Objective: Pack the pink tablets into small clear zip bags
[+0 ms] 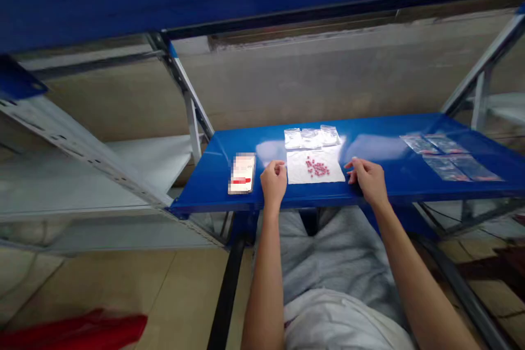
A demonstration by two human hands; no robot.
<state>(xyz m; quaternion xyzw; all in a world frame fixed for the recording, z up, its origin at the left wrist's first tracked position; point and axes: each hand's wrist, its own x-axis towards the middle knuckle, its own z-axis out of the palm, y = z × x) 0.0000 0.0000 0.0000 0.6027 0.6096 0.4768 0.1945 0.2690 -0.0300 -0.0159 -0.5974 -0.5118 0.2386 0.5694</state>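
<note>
A white sheet (297, 173) lies on the blue shelf (369, 147) with several small red pieces (316, 167) heaped on it. My left hand (274, 180) rests at the sheet's left edge, its fingers curled toward the paper. My right hand (368, 177) sits at the sheet's right edge, fingers bent and resting on the shelf. Whether either hand pinches anything I cannot make out. Small clear plastic bags (311, 137) lie in a row just behind the sheet.
A white card with red marking (242, 173) lies left of my left hand. More flat clear bags (447, 156) are spread at the shelf's right. Grey metal shelf posts (191, 104) stand at both sides. Something red (82, 331) lies on the floor at lower left.
</note>
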